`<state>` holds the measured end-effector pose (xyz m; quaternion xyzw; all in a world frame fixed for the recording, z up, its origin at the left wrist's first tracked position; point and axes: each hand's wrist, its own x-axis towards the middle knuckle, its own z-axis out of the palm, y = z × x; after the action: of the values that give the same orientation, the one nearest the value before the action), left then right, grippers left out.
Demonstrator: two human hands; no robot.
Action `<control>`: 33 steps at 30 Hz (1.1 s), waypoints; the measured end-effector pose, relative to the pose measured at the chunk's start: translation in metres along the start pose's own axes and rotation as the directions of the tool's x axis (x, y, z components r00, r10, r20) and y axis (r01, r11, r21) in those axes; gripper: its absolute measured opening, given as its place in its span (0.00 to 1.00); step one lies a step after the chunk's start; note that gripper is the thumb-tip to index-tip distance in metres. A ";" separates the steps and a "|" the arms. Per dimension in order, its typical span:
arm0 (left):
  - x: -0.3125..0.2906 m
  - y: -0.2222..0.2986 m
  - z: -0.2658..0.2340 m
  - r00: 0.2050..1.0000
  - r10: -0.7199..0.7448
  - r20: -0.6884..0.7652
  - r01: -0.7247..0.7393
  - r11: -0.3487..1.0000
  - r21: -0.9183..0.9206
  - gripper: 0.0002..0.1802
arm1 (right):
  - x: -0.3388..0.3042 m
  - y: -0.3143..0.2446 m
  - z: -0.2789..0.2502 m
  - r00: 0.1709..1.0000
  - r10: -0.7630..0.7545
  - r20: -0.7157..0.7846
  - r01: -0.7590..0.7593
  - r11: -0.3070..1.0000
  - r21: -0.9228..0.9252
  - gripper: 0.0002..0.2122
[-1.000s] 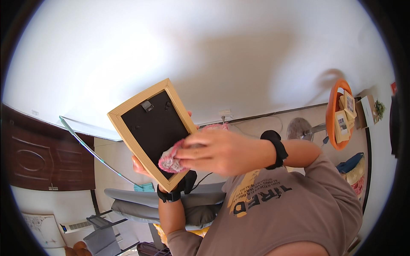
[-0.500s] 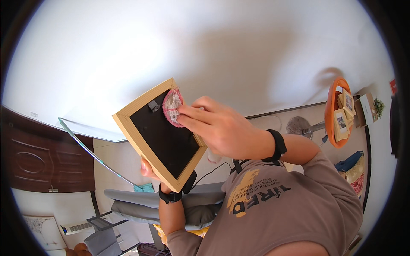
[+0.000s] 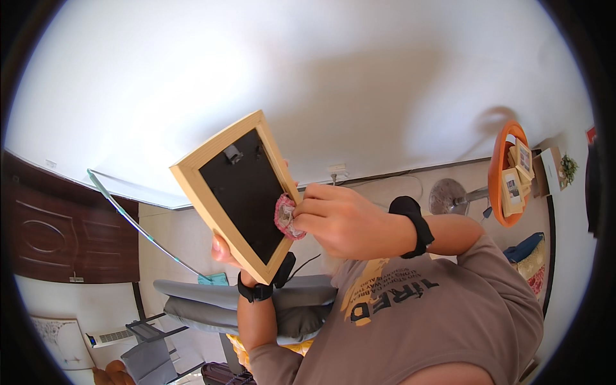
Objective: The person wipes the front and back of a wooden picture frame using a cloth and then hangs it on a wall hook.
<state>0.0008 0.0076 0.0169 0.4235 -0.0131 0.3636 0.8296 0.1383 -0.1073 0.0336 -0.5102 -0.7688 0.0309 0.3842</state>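
Observation:
A picture frame (image 3: 240, 192) with a light wooden border is held up, tilted, its black backing towards me. My left hand (image 3: 223, 251) grips its lower edge from behind, the thumb showing at the lower left and most fingers hidden. My right hand (image 3: 346, 221) pinches a small pink-and-white knitted cloth (image 3: 286, 217), pressed against the lower right of the backing by the wooden border. A small dark metal clip (image 3: 233, 154) sits near the top of the backing. Black bands are on both my wrists.
An orange round-seated stool (image 3: 497, 168) at the right bears several wooden picture frames (image 3: 512, 192). A plant (image 3: 568, 165) stands beyond it. A flat mop (image 3: 151, 240) with a teal head leans at the left near a brown door (image 3: 70, 224). A white wall lies ahead.
My right hand has slid the cloth down the backing from the upper right to the lower right, curling its fingers more. The picture frame has turned slightly in my left hand.

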 end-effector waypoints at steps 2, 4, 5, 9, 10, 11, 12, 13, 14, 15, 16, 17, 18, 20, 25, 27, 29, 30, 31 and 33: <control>-0.002 -0.002 0.001 0.999 -0.021 -0.025 0.020 1.000 -0.019 0.56 | 0.001 -0.007 0.004 0.998 -0.051 -0.040 0.049 0.998 -0.047 0.13; -0.002 -0.006 0.011 0.988 0.016 -0.153 -0.003 0.996 0.086 0.57 | 0.005 -0.017 0.007 0.980 -0.148 -0.135 0.161 0.983 0.090 0.13; -0.011 -0.004 0.000 0.986 -0.049 -0.160 0.050 0.999 0.007 0.53 | 0.006 -0.022 0.008 0.943 -0.231 -0.240 0.283 0.935 0.213 0.13; -0.008 -0.002 0.004 0.986 -0.010 -0.165 0.016 0.999 0.035 0.54 | 0.005 -0.013 0.003 0.975 -0.199 -0.100 0.211 0.969 0.129 0.13; -0.006 -0.001 0.004 0.996 -0.011 -0.087 0.012 1.000 0.022 0.54 | 0.003 -0.007 0.003 0.974 -0.203 -0.099 0.215 0.968 0.127 0.13; -0.004 0.000 0.003 1.000 -0.012 -0.008 0.012 1.000 0.007 0.55 | 0.001 0.000 0.004 0.990 -0.099 -0.098 0.105 0.992 0.066 0.10; -0.006 0.003 0.003 0.999 -0.038 -0.024 0.038 0.999 -0.001 0.55 | 0.001 0.005 0.004 0.995 0.007 -0.104 -0.007 1.000 0.004 0.08; -0.008 0.004 0.002 0.997 -0.066 -0.041 0.066 0.998 -0.011 0.56 | 0.003 0.004 0.002 0.995 0.007 -0.103 -0.006 1.000 0.004 0.08; -0.009 0.003 0.001 0.997 -0.066 -0.042 0.065 0.998 -0.012 0.56 | 0.005 0.000 -0.003 0.988 0.019 -0.156 0.000 0.993 0.116 0.10; -0.010 0.002 -0.002 0.999 -0.007 0.039 0.015 0.980 -0.197 0.54 | 0.009 -0.004 -0.009 0.978 0.036 -0.208 0.012 0.974 0.226 0.12; -0.013 0.000 -0.005 0.992 0.066 0.105 -0.022 0.926 -0.376 0.53 | 0.014 -0.010 -0.018 0.978 0.036 -0.206 0.013 0.973 0.229 0.12; -0.012 -0.001 -0.008 0.992 0.065 0.112 -0.017 0.922 -0.387 0.53 | 0.020 -0.012 -0.030 0.948 0.028 -0.317 0.036 0.980 0.196 0.13; -0.012 -0.003 -0.009 0.995 0.036 0.092 -0.002 0.938 -0.347 0.53 | 0.024 -0.009 -0.033 0.928 0.024 -0.371 0.046 0.983 0.177 0.14; -0.013 -0.004 -0.008 0.998 -0.019 0.059 0.034 0.963 -0.267 0.52 | 0.033 -0.001 -0.037 0.892 -0.103 -0.440 0.147 0.987 0.067 0.15; -0.019 -0.008 -0.003 0.996 -0.077 0.034 0.082 0.976 -0.199 0.52 | 0.043 -0.008 -0.014 0.855 -0.277 -0.437 0.250 0.961 -0.120 0.19; -0.017 -0.007 -0.004 0.996 -0.076 0.045 0.083 0.975 -0.204 0.52 | 0.044 -0.005 -0.011 0.853 -0.222 -0.472 0.176 0.974 -0.139 0.19; -0.016 -0.007 -0.007 0.997 -0.067 0.039 0.073 0.977 -0.202 0.52 | 0.043 -0.004 -0.010 0.846 -0.173 -0.505 0.110 0.982 -0.151 0.18; -0.017 -0.007 -0.008 0.998 -0.060 0.028 0.065 0.978 -0.197 0.51 | 0.038 -0.006 -0.012 0.880 -0.211 -0.426 0.177 0.977 -0.119 0.17; -0.015 -0.006 -0.009 0.998 -0.054 0.035 0.060 0.976 -0.208 0.51 | 0.034 -0.008 -0.013 0.904 -0.249 -0.347 0.233 0.968 -0.088 0.17; -0.015 -0.006 -0.010 0.998 -0.048 0.039 0.056 0.974 -0.219 0.51 | 0.029 -0.004 -0.011 0.894 -0.260 -0.365 0.251 0.965 -0.074 0.16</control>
<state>-0.0092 0.0037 0.0011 0.3353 -0.0558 0.3311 0.8802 0.1370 -0.0894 0.0591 -0.4061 -0.7428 -0.1267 0.5170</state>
